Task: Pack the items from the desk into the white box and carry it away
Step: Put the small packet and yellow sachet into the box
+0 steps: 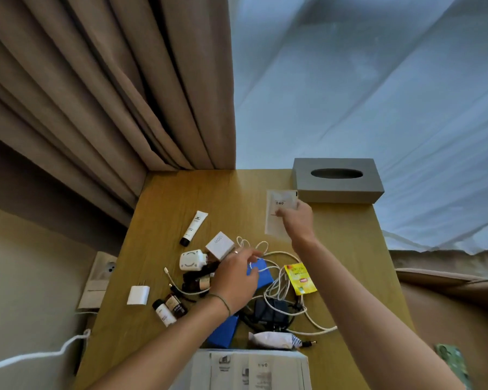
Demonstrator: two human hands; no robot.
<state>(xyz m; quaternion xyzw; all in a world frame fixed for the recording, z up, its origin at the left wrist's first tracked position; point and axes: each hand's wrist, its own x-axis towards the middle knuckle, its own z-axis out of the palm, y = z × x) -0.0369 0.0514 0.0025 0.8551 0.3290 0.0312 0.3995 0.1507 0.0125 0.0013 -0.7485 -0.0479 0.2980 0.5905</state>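
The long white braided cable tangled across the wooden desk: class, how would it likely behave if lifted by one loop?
The long white braided cable looks floppy, so it would probably sag. Its loops cross the black adapter and yellow sachet, so it may drag them.

1 view only, head-worn wide-angle, looking forward and steeply down from above the desk (265, 192) near edge. Both forearms enter from the bottom; left hand (237, 277) sits mid-frame, right hand (296, 220) just beyond it and to the right. Close range, strong edge distortion. Curtain (96, 94) fills the top left, beyond the hands. No 2nd view to overlap.
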